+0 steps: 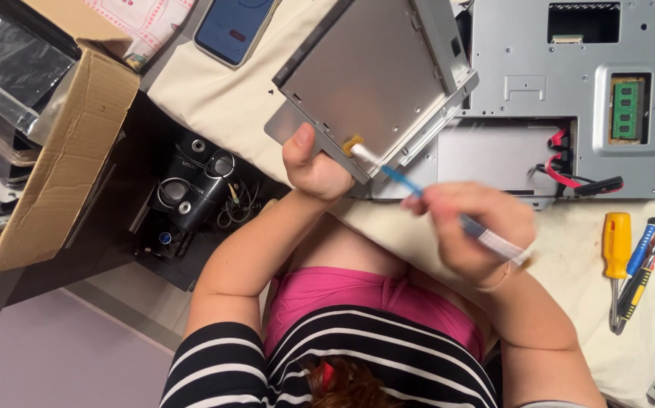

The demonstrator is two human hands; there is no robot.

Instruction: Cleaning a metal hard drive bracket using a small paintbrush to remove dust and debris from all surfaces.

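Cloth-covered table (214,98) with an opened metal computer chassis (569,91).
Left hand (314,168) grips a grey drive tray (369,79) just left of the chassis; right hand (472,227) is closed around a blue-handled brush (418,193) touching the tray's edge.

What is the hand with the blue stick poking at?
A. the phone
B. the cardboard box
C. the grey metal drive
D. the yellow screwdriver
C: the right hand aims the blue brush at the edge of the grey metal drive, which the left hand grips.
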